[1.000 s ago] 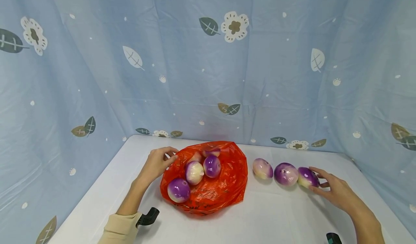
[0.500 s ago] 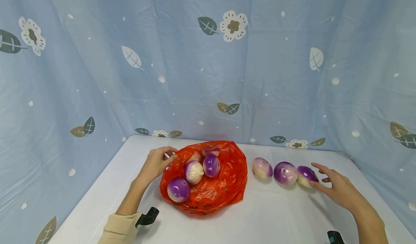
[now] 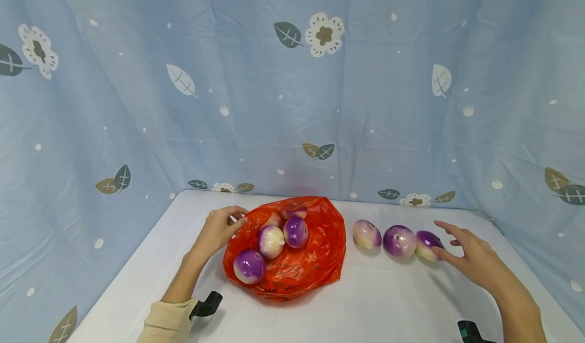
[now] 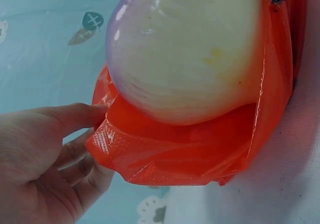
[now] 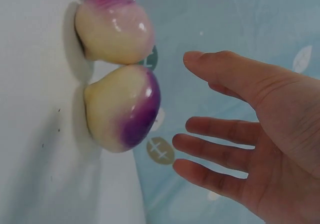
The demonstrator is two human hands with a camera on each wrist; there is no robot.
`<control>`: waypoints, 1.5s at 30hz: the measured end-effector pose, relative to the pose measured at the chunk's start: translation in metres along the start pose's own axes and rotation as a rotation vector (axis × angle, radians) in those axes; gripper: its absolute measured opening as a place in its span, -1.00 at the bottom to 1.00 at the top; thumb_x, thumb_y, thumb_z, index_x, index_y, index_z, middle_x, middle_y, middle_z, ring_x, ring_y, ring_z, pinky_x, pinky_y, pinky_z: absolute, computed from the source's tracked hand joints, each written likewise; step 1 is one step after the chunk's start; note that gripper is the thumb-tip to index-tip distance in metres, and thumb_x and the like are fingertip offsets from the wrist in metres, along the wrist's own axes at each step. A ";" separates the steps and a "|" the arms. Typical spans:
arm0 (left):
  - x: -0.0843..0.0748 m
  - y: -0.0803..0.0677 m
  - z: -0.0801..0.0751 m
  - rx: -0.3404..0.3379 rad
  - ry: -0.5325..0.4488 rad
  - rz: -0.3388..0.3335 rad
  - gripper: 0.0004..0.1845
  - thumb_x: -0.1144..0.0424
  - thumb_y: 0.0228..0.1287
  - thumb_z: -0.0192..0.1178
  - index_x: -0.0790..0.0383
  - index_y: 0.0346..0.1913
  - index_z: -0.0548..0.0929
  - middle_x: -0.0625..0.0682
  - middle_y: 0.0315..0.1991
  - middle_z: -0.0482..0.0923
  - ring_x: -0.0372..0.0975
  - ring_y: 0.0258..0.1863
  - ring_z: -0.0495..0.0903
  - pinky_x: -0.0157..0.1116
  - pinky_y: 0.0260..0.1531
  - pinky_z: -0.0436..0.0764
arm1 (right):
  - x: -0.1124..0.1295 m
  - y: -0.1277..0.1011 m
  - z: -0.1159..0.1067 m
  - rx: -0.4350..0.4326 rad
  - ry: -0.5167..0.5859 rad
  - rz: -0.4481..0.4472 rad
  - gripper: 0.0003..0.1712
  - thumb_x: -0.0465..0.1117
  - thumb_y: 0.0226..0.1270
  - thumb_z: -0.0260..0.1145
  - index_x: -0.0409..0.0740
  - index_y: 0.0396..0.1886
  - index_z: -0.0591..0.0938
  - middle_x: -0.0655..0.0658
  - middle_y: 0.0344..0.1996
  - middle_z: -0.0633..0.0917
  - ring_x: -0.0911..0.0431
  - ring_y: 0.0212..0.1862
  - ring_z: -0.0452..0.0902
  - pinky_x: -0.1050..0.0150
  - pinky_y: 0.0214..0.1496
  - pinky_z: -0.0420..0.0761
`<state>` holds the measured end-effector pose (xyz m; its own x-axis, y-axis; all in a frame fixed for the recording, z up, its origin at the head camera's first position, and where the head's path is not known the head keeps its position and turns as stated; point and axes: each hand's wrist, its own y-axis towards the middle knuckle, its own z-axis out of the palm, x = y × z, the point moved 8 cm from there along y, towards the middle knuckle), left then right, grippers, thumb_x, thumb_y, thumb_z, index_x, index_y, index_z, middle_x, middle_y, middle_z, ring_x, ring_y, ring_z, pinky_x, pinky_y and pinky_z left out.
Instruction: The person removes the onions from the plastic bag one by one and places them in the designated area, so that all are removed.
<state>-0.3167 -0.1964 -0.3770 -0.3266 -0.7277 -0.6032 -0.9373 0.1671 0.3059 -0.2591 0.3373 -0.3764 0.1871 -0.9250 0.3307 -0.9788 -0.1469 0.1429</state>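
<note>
A red plastic bag (image 3: 315,267) lies spread on the table at centre left, its mouth facing up. Several glossy purple-and-white turnips sit in it, among them a mostly white turnip (image 3: 271,241) and a purple turnip (image 3: 249,267). My left hand (image 3: 219,229) pinches the bag's left rim between thumb and fingers; the left wrist view shows a large pale turnip (image 4: 185,54) just beyond that rim. To the right, three turnips stand in a row. Beside the rightmost turnip (image 3: 428,245) my right hand (image 3: 477,259) is spread, and the right wrist view shows a gap between fingers and turnip.
The other two turnips in the row are a pale one (image 3: 367,234) and a purple one (image 3: 399,241), right of the bag. A blue patterned curtain (image 3: 256,79) hangs behind and beside the white table (image 3: 365,302). Black wrist devices (image 3: 206,305) show below the hands.
My right hand has let go of the rightmost turnip, its fingers lifting and spreading off it. The left hand stays at the bag's rim. The head view has shifted slightly.
</note>
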 end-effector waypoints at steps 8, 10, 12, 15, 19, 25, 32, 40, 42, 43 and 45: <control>0.001 0.000 -0.001 -0.001 0.004 0.003 -0.80 0.27 0.29 0.28 0.18 -0.04 0.71 0.09 -0.30 0.70 -0.27 -0.50 0.57 -0.49 -0.52 0.60 | 0.025 0.000 -0.010 -0.097 -0.002 -0.081 -0.23 0.06 0.23 0.41 -0.15 0.35 0.39 -0.50 0.10 0.55 -0.34 -0.03 0.61 -0.36 -0.13 0.57; 0.001 0.000 -0.001 0.000 0.003 0.000 -0.80 0.27 0.29 0.28 0.17 -0.04 0.71 0.09 -0.30 0.70 -0.26 -0.50 0.57 -0.48 -0.52 0.60 | 0.032 0.000 -0.012 -0.133 -0.001 -0.118 -0.25 0.02 0.21 0.43 -0.15 0.33 0.42 -0.47 0.07 0.58 -0.32 -0.06 0.63 -0.35 -0.12 0.57; 0.000 0.000 -0.001 -0.002 0.001 -0.001 -0.80 0.27 0.29 0.28 0.17 -0.05 0.71 0.09 -0.30 0.70 -0.26 -0.50 0.57 -0.48 -0.52 0.60 | 0.038 -0.001 -0.012 -0.155 0.000 -0.143 -0.27 -0.01 0.20 0.45 -0.15 0.31 0.44 -0.44 0.05 0.61 -0.29 -0.08 0.64 -0.34 -0.11 0.57; 0.001 0.000 0.000 -0.002 0.001 0.005 -0.80 0.27 0.29 0.28 0.17 -0.05 0.71 0.08 -0.30 0.70 -0.26 -0.50 0.56 -0.48 -0.53 0.60 | 0.045 -0.001 -0.010 -0.163 0.008 -0.160 -0.29 -0.02 0.20 0.45 -0.14 0.31 0.45 -0.43 0.04 0.61 -0.33 -0.04 0.62 -0.37 -0.07 0.55; 0.001 0.000 0.001 -0.003 0.001 0.011 -0.81 0.28 0.29 0.28 0.17 -0.06 0.71 0.07 -0.31 0.69 -0.28 -0.51 0.55 -0.48 -0.53 0.60 | 0.053 -0.001 -0.006 -0.144 0.037 -0.168 -0.32 -0.04 0.26 0.41 -0.10 0.33 0.44 -0.41 0.05 0.60 -0.36 0.03 0.59 -0.40 -0.01 0.51; -0.001 0.000 0.000 -0.003 -0.004 0.014 -0.81 0.27 0.30 0.28 0.17 -0.06 0.71 0.07 -0.32 0.69 -0.27 -0.52 0.56 -0.47 -0.54 0.60 | 0.068 0.002 0.003 -0.115 0.043 -0.189 -0.34 -0.06 0.26 0.40 -0.05 0.34 0.43 -0.35 0.07 0.59 -0.31 0.02 0.61 -0.37 -0.05 0.56; -0.001 0.000 -0.001 -0.007 -0.002 0.010 -0.81 0.26 0.30 0.28 0.17 -0.06 0.72 0.07 -0.32 0.70 -0.28 -0.52 0.57 -0.47 -0.53 0.60 | 0.088 0.007 0.019 -0.090 0.013 -0.212 -0.32 -0.08 0.20 0.45 -0.03 0.31 0.46 -0.29 0.07 0.61 -0.23 0.02 0.62 -0.27 -0.05 0.62; 0.001 0.000 -0.003 -0.018 0.007 0.009 -0.82 0.25 0.29 0.29 0.15 -0.07 0.72 0.05 -0.33 0.70 -0.30 -0.53 0.56 -0.48 -0.51 0.60 | 0.106 0.010 0.036 -0.061 0.015 -0.235 -0.38 -0.07 0.21 0.44 -0.01 0.27 0.51 -0.27 0.13 0.59 -0.22 0.09 0.61 -0.27 -0.06 0.63; 0.001 0.000 -0.003 -0.018 0.000 0.013 -0.82 0.26 0.29 0.29 0.16 -0.07 0.72 0.05 -0.34 0.70 -0.30 -0.54 0.56 -0.47 -0.52 0.60 | 0.111 0.009 0.038 -0.075 0.000 -0.259 -0.38 -0.08 0.19 0.45 -0.04 0.25 0.53 -0.25 0.09 0.60 -0.22 0.11 0.59 -0.24 -0.03 0.64; 0.000 0.000 -0.003 -0.018 -0.001 0.016 -0.82 0.26 0.29 0.29 0.16 -0.07 0.72 0.05 -0.34 0.70 -0.30 -0.54 0.56 -0.47 -0.52 0.60 | 0.113 0.009 0.040 -0.083 -0.013 -0.269 -0.38 -0.08 0.18 0.46 -0.04 0.25 0.53 -0.23 0.06 0.61 -0.20 0.10 0.59 -0.23 -0.02 0.64; 0.000 0.000 -0.003 -0.019 -0.004 0.021 -0.82 0.26 0.29 0.29 0.16 -0.07 0.72 0.05 -0.35 0.69 -0.30 -0.55 0.56 -0.47 -0.53 0.60 | 0.116 0.009 0.042 -0.101 -0.038 -0.289 -0.37 -0.07 0.16 0.47 -0.05 0.24 0.55 -0.19 0.01 0.62 -0.15 0.09 0.58 -0.20 0.02 0.64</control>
<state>-0.3165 -0.1985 -0.3746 -0.3466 -0.7217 -0.5992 -0.9278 0.1697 0.3323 -0.2492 0.2139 -0.3757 0.4516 -0.8626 0.2278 -0.8718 -0.3724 0.3184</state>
